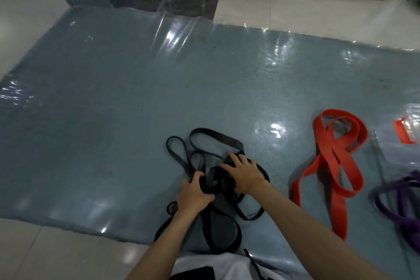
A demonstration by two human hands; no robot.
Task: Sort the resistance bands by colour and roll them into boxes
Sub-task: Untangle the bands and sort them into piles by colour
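Your left hand (195, 193) is on the near side of the tangle of black bands (211, 179), and its fingers are curled round a bunch of the strands, so it holds them; your right hand (244, 174) lies on top of the same tangle with the fingers spread and rather straight, pressing down and not closing on anything. The black bands are in front of you on the grey-blue mat (113, 109), which has a shiny clear film over it; some loops reach away from you, and other loops come back to the near edge of the mat. To the right, well apart from the black ones, the red band (331, 166) lies in long folded loops; further right, at the edge of the view, the purple bands (400, 198) make a small heap. Beyond them a clear plastic box (409, 125) with an orange-red part is only half in view.
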